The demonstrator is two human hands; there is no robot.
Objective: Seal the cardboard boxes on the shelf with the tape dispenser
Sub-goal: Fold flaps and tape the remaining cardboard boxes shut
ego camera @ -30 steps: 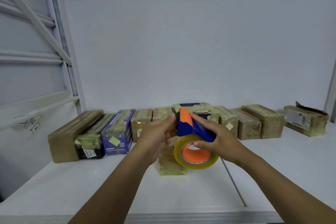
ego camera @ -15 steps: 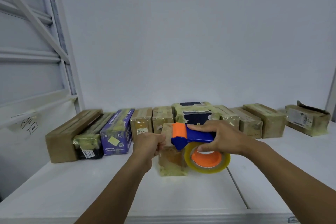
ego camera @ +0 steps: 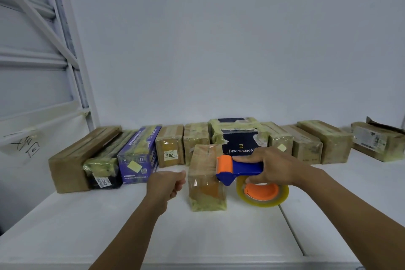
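A tape-wrapped brown cardboard box (ego camera: 207,178) stands ahead of the row of boxes (ego camera: 171,144), with bare white shelf (ego camera: 109,237) around it. The right hand (ego camera: 277,166) wraps its fingers round the blue-and-orange tape dispenser (ego camera: 243,169) at the box's upper right edge, hiding part of the handle. The left hand (ego camera: 166,184), curled on nothing visible, hovers just left.

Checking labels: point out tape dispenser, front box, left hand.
tape dispenser (ego camera: 246,167), head view, blue handle.
front box (ego camera: 206,186), head view, near face.
left hand (ego camera: 165,184), head view, back of the hand.
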